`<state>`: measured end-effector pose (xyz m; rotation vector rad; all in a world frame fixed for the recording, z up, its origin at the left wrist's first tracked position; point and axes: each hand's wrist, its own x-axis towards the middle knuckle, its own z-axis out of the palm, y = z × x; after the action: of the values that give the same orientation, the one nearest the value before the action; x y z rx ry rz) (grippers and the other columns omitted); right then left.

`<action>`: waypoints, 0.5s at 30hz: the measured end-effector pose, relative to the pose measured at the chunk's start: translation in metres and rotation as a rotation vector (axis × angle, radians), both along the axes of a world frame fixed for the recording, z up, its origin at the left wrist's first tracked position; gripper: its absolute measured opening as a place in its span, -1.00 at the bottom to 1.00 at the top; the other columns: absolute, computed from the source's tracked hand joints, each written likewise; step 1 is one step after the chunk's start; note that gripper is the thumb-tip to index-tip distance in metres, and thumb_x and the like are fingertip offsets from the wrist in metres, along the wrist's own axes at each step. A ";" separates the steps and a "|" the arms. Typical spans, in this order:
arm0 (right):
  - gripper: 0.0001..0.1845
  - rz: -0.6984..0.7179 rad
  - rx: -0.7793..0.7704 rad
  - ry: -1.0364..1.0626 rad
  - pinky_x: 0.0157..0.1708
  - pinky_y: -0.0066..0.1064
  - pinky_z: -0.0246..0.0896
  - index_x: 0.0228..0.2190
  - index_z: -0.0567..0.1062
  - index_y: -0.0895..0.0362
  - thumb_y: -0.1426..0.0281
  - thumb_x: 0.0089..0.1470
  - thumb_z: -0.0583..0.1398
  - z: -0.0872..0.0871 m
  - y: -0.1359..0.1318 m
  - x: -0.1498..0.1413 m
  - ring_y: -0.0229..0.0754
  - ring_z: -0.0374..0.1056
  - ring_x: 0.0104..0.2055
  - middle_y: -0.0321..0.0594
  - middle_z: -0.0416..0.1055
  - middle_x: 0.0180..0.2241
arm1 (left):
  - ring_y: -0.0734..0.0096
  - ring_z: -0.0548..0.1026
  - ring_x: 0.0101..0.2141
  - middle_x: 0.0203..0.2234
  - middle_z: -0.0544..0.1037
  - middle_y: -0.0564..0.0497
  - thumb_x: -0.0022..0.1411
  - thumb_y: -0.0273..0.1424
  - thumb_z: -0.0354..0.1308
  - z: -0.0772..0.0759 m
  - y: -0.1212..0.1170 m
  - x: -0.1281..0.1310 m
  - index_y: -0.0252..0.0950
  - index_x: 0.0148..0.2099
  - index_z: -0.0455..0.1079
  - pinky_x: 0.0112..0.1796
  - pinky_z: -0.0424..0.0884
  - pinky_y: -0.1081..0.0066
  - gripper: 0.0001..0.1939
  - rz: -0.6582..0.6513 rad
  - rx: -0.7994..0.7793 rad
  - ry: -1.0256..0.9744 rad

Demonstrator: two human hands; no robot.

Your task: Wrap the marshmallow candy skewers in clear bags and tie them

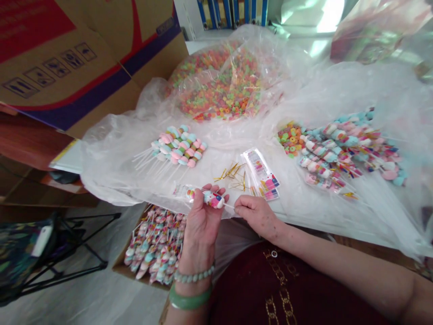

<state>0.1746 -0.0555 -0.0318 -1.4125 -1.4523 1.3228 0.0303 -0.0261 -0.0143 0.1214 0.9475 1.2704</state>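
My left hand (205, 212) is closed around a printed clear wrapper (184, 191) with a marshmallow candy skewer (211, 198) inside it. The thumb presses on the wrapper from above. At the skewer's lower end, my right hand (255, 214) pinches the thin white stick (229, 206). Just beyond my hands lie loose gold twist ties (233, 171) and a small stack of flat printed wrappers (260, 174). A pile of unwrapped marshmallow skewers (179, 145) in pink, blue and green lies to the left, sticks toward me.
Wrapped skewers (348, 149) are heaped at the right beside loose gummy rings (291, 137). A big clear bag of gummy rings (223, 85) sits at the back. A large carton (91, 58) stands at the left. Below the table edge is a box of wrapped skewers (155, 243), near a folding chair (67, 253).
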 end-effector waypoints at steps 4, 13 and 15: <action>-0.81 0.024 0.025 0.008 -0.44 -0.50 -0.02 -0.60 0.34 0.12 0.42 0.02 0.10 0.005 0.005 0.000 -0.31 0.14 -0.49 -0.39 0.21 -0.60 | 0.22 0.57 -0.30 -0.43 0.56 -0.08 0.34 -0.24 -0.05 0.005 0.001 -0.004 -0.37 -0.30 0.45 -0.23 0.51 0.21 -0.64 -0.042 -0.031 0.025; -0.86 0.069 -0.191 0.093 -0.59 -0.52 -0.12 -0.56 0.33 0.11 0.41 0.00 0.10 0.004 0.003 0.007 -0.36 0.03 -0.70 -0.49 0.10 -0.76 | 0.28 0.59 -0.40 -0.44 0.59 -0.10 0.31 -0.51 -0.01 0.001 0.002 -0.026 -0.40 -0.29 0.42 -0.38 0.54 0.34 -0.82 -0.005 -0.069 0.188; -0.85 0.082 -0.163 0.044 -0.59 -0.52 -0.13 -0.56 0.33 0.10 0.43 0.02 0.09 0.005 0.003 0.007 -0.37 0.03 -0.70 -0.49 0.09 -0.77 | 0.27 0.59 -0.42 -0.45 0.60 -0.11 0.31 -0.48 -0.01 0.000 0.001 -0.030 -0.40 -0.30 0.41 -0.41 0.54 0.34 -0.81 -0.007 -0.069 0.221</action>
<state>0.1817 -0.0529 -0.0269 -1.4293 -1.4132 1.5444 0.0007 -0.0253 -0.0147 0.2148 1.1786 1.2332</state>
